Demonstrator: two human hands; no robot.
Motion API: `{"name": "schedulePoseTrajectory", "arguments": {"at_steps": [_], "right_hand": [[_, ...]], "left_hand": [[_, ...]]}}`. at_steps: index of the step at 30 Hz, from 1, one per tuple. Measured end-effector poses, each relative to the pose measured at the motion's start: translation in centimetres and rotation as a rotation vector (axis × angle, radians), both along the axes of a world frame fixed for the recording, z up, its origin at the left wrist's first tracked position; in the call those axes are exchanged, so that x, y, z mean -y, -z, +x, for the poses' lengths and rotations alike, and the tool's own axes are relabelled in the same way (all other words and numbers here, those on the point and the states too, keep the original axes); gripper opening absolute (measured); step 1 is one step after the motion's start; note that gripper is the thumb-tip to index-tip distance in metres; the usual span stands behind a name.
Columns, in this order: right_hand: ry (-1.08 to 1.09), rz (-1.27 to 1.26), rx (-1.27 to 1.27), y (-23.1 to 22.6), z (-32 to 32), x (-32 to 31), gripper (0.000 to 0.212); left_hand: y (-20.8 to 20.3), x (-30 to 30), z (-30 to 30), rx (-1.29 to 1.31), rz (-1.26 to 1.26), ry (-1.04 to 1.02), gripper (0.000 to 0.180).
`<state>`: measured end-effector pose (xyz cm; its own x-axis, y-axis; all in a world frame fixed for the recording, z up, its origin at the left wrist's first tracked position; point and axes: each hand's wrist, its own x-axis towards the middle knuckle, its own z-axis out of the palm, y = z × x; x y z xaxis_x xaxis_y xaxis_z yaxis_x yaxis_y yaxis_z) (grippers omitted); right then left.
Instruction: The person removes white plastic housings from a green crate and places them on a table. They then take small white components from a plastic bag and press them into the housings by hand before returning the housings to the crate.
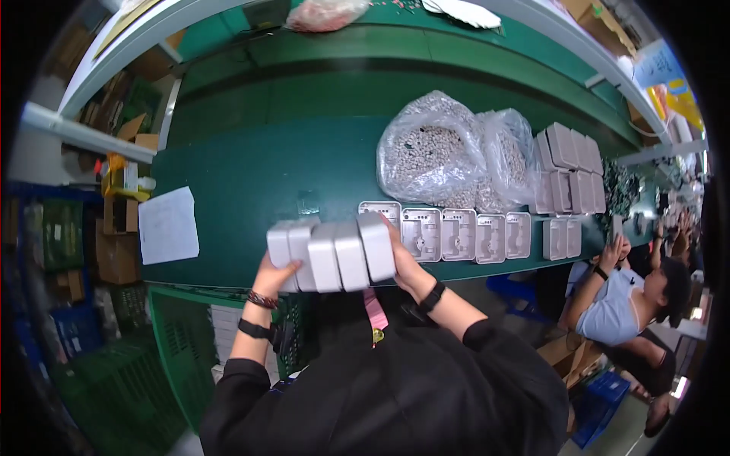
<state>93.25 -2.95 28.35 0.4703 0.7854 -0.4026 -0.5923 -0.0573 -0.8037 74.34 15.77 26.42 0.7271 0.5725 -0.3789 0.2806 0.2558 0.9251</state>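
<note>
Between my two hands is a row of several light grey plastic housings (pixel 334 254), held side by side above the table's front edge. My left hand (pixel 275 275) presses the left end, its thumb lying over the nearest side. My right hand (pixel 405 264) grips the right end, its fingers partly hidden behind the last housing. Just beyond and to the right, several open grey housings (pixel 458 234) stand in a line on the green table (pixel 266 167), their hollow insides facing up.
Behind that line sit clear plastic bags (pixel 432 152) full of small pale parts. Stacked grey housings (pixel 574 148) stand farther right. A paper sheet (pixel 169 226) lies at the left. Green crates (pixel 114 395) stand below left. A co-worker (pixel 612 304) sits at the right.
</note>
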Motion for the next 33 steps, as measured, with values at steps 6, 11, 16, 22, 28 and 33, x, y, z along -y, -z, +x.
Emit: {"name": "schedulePoseTrajectory", "arguments": {"at_steps": [6,11,16,22,28,33], "right_hand": [[0.072,-0.128,0.262,4.2,10.2,-10.9,0.063],[0.11,-0.006,0.067,8.2,16.5,-15.4,0.059],[0.164,0.033,-0.171,7.3,17.7,-15.7,0.051],[0.258,-0.163,-0.325,9.6,18.8,-16.6,0.046],[0.208,0.036,-0.522,7.4,18.9,-15.7,0.041],[0.307,0.23,-0.467,5.9,19.2,-11.4,0.034]], "left_hand": [[-0.9,-10.7,11.6,-0.057,-0.085,-0.01,0.048],[2.5,-16.4,19.7,-0.145,0.02,0.089,0.053],[5.5,-18.1,21.7,-0.336,0.606,0.013,0.054],[0.7,-11.4,23.0,-0.38,1.4,0.055,0.049],[1.4,-8.5,24.4,-0.106,1.137,0.145,0.04],[-1.0,-6.3,26.4,-0.19,0.965,0.252,0.039]]}}
